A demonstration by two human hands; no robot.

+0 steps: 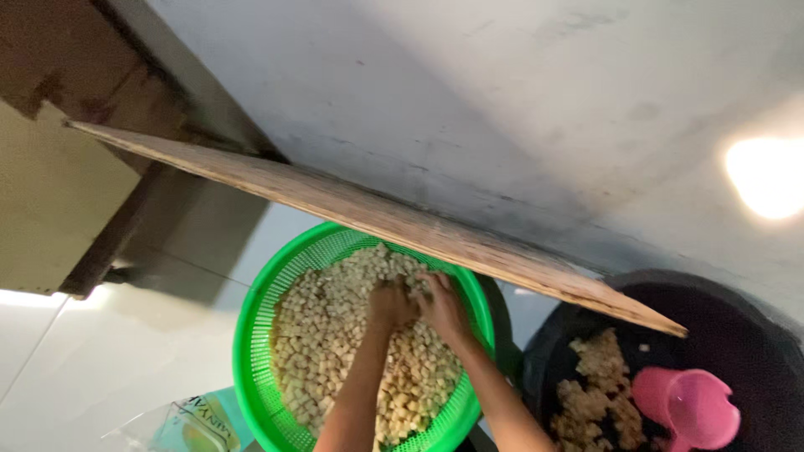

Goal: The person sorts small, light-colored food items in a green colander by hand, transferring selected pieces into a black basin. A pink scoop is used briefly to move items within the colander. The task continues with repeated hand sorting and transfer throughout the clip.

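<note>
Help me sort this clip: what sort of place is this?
Probably a home or small-shop food-preparation area on a tiled floor: green basket of pale cubes, black tub with pink scoop.

Cubes (335, 351) in basket (255, 351), tub (754, 335) rightward

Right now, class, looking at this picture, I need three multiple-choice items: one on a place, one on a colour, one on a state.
1. Where are both hands?
A. In the green basket
B. On the wooden board
C. In the black tub

2. What colour is the scoop in the black tub?
A. Blue
B. Pink
C. Yellow

3. How full is the green basket?
A. Empty
B. Holding one cube
C. Heaped with pale cubes

Answers:
1 A: the left hand and right hand press into the cubes inside the green basket.
2 B: the scoop in the black tub is pink.
3 C: cubes cover the basket's inside.
</note>
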